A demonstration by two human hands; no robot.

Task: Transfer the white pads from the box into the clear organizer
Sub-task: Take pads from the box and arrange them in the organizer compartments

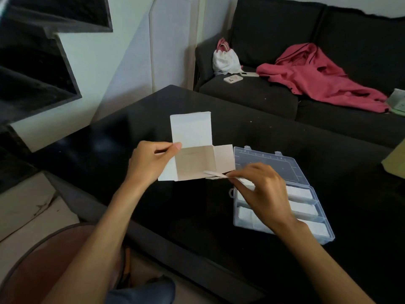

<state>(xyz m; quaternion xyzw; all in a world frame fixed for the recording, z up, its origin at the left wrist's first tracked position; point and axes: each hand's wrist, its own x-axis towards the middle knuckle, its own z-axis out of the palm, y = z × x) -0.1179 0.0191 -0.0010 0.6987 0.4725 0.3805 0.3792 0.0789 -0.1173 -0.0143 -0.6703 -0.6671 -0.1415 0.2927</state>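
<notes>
A person sits at a black table (pixel 153 119), seen from their own head looking down. The landmark is a clear organizer (pixel 282 191), lying open on the table with its lid folded back away from the person. Its three long compartments already hold white pads, so the transfer looks well along.

Just left of the organizer, the left hand (pixel 151 163) grips a white cardboard box (pixel 197 159) by its left side, thumb curled over the edge. The box is lifted and tipped with its open mouth facing the person, flaps spread, probably so the inside is easy to reach. It looks nearly empty.

Over the organizer's near-left corner, the right hand (pixel 260 189) pinches a thin white pad (pixel 215 174) between thumb and fingertips, at the box's lower right corner, likely drawing it across toward a compartment.
</notes>
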